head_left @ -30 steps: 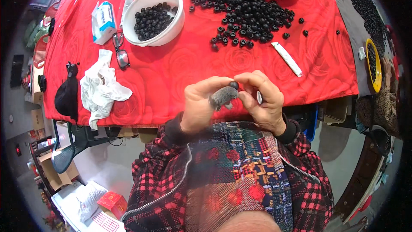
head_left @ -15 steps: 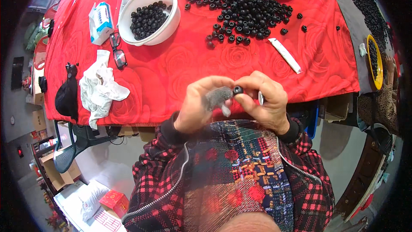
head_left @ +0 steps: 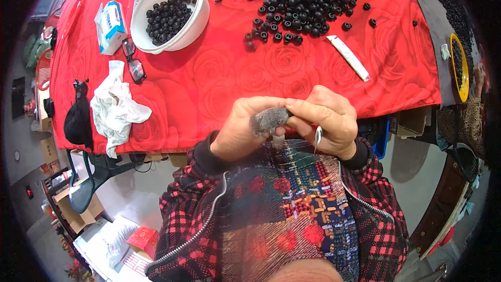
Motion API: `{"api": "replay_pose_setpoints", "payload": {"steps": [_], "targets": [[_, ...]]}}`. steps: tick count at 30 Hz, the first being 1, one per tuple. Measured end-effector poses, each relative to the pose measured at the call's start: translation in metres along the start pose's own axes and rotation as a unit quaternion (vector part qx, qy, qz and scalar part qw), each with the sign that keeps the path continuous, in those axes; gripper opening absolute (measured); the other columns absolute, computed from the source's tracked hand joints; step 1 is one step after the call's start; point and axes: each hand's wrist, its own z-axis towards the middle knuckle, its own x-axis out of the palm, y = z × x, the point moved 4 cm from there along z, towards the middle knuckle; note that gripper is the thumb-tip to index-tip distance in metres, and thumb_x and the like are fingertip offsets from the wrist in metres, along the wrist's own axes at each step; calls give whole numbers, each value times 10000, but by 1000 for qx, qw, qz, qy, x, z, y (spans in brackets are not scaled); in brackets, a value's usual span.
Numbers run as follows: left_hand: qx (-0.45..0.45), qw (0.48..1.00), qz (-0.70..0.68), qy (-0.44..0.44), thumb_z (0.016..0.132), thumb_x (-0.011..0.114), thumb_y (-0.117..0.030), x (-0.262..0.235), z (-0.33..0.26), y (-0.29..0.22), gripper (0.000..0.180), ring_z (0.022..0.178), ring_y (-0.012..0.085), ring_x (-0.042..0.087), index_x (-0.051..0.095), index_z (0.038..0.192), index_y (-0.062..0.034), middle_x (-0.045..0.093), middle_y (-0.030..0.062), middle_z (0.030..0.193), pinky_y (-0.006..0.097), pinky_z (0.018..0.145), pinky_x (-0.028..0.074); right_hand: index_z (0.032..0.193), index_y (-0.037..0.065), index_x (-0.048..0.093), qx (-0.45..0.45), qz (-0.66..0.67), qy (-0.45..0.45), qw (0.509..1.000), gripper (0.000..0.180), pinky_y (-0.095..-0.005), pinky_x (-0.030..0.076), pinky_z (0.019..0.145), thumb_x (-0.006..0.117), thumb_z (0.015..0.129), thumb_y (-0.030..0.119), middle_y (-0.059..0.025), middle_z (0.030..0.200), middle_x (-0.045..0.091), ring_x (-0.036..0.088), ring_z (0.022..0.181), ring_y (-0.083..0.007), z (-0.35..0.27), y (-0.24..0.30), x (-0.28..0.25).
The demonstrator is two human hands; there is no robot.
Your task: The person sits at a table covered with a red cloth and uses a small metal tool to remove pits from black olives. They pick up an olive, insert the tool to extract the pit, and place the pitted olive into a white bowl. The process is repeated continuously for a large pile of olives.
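My two hands meet over the table's near edge. A grey fuzzy sleeve [head_left: 269,120] covers a finger of my left hand [head_left: 235,129], whose fingers are closed around a small black ring-shaped part. Only a dark edge of that part shows between the fingertips. My right hand [head_left: 334,117] presses thumb and forefinger against the same part. A thin silvery blade-like tool [head_left: 318,134] sticks out below the right hand's curled fingers; the rest of it is hidden in the palm.
On the red rose-patterned tablecloth [head_left: 219,78] lie a heap of black parts [head_left: 292,5], a white bowl [head_left: 201,18] of them, a white packet [head_left: 348,57], glasses [head_left: 136,70], a blue-white box [head_left: 111,27] and a white cloth [head_left: 117,105]. A yellow tray [head_left: 463,91] stands far right.
The black ring, plainly visible before, is now mostly covered by my fingers. My right thumb and forefinger have shifted over it, and the grey-sleeved finger has turned. The view has shifted slightly.
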Motion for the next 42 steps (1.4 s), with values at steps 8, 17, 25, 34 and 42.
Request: {"api": "replay_pose_setpoints", "payload": {"steps": [8,17,25,34,42], "targets": [[19,995,-81,-49,899,597,-69,-3,3,-3,210,739,68,585,617,1092,12,630,23,898,199,633,487,918,-13,625,-26,-76,16,997,292,-316,393,478,774,672,40,-62,678,587,538,546,-196,-2,2,0],[66,997,33,-16,895,584,-29,-10,6,-8,200,735,74,579,618,1085,23,595,34,923,205,624,484,1049,-1,529,348,159,68,921,197,-318,446,715,539,872,86,-116,864,576,578,792,-201,-11,-20,-9],[63,998,15,-19,890,581,-7,-13,6,-5,203,749,80,578,615,1087,28,591,31,921,209,623,485,945,-2,572,261,52,114,957,110,-360,459,655,543,878,81,-139,828,564,589,752,-293,-2,-25,1],[12,999,-42,-6,907,576,-54,-20,5,2,226,756,87,594,613,1117,20,621,32,931,224,624,489,962,-19,560,260,67,135,954,152,-287,366,614,524,892,111,-75,779,484,460,673,-169,-6,-30,5],[-7,999,-37,7,908,577,-90,-26,6,9,248,712,112,609,614,1130,12,638,40,906,238,616,494,952,-21,566,259,90,139,952,157,-297,374,615,525,889,117,-81,771,494,492,688,-180,-8,-34,7]]}}
